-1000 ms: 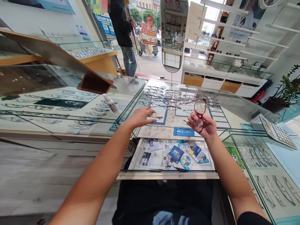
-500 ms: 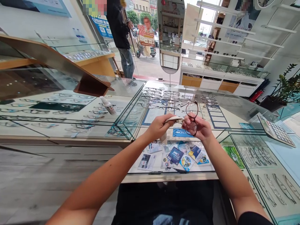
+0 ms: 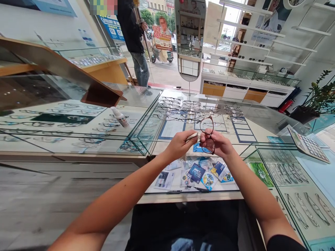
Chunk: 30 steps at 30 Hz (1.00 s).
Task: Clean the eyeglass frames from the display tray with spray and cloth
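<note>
Dark-rimmed eyeglasses (image 3: 207,126), tilted so one lens stands above the other, are pinched in my right hand (image 3: 221,143) over the glass counter. My left hand (image 3: 180,143) is closed on a pale cleaning cloth (image 3: 193,136), whose folded edge meets the glasses near my right fingertips. Part of the cloth hangs below the left hand. Just beyond my hands, several rows of eyeglass frames (image 3: 179,109) lie on the counter. A white bottle (image 3: 119,117) stands tilted in view on the left counter.
Lens packets and leaflets (image 3: 196,173) lie under the glass in front of me. At right are a calculator (image 3: 310,143) and a case of eyeglasses (image 3: 288,174). An oval mirror (image 3: 190,42) stands beyond the counter. A person (image 3: 136,45) stands by the doorway.
The glasses and my right hand have shifted slightly left. My left hand has turned a little, and the cloth shows a narrower folded edge.
</note>
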### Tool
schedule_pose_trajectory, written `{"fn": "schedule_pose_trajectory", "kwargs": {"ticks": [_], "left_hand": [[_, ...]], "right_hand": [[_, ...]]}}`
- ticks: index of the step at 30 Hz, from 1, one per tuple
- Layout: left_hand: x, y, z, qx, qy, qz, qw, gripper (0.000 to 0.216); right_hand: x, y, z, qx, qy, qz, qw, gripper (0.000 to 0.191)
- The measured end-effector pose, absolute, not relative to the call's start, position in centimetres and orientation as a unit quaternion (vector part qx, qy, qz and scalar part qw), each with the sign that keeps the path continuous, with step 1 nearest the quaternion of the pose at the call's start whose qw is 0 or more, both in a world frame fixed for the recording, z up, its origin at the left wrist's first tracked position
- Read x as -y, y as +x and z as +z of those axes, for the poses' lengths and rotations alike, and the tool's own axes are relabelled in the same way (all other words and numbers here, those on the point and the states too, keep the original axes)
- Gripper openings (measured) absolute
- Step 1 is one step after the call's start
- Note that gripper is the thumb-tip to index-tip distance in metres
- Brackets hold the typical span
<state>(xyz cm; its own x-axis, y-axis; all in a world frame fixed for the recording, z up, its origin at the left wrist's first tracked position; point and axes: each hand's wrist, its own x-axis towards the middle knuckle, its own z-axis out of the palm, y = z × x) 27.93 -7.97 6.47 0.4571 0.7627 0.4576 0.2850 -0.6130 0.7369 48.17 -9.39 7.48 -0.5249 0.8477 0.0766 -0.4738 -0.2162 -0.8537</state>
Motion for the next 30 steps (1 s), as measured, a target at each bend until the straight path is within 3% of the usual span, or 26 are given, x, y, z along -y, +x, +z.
{"fn": "schedule_pose_trajectory", "kwargs": {"ticks": [11, 30], "left_hand": [[8.0, 27.8, 7.2, -0.350, 0.704, 0.499, 0.365, 0.055], [8.2, 27.5, 7.7, -0.381, 0.647, 0.534, 0.388, 0.057]], "right_hand": [[9.4, 47.8, 7.4, 0.448, -0.212, 0.723, 0.481, 0.038], [9.9, 46.7, 7.3, 0.547, -0.299, 0.641, 0.448, 0.041]]}}
